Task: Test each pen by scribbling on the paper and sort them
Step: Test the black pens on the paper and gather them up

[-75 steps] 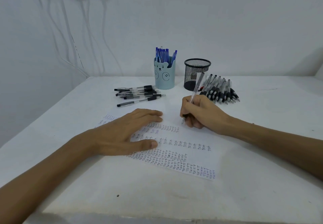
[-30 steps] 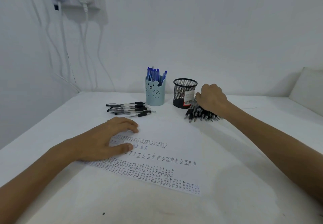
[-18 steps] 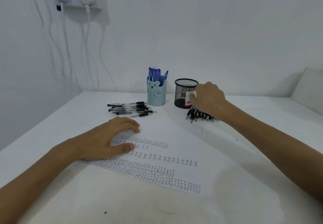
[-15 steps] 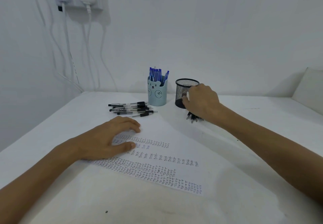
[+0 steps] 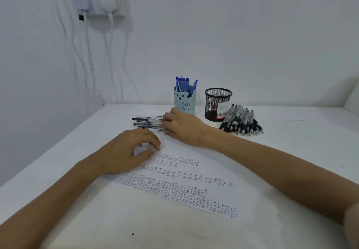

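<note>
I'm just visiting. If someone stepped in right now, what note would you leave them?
Left hand: rests on the paper, holding nothing.
Right hand: fingers on the left pen pile; grip unclear.
The bigger pen pile lies right of the mesh cup; blue pens stand in the bear cup.
Done: many scribble rows.
To do: test and sort the loose pens.

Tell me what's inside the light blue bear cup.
The bear cup holds blue pens standing upright, tops poking above the rim. Its wall hides their lower parts and the bottom, so anything else inside cannot be seen.
</note>
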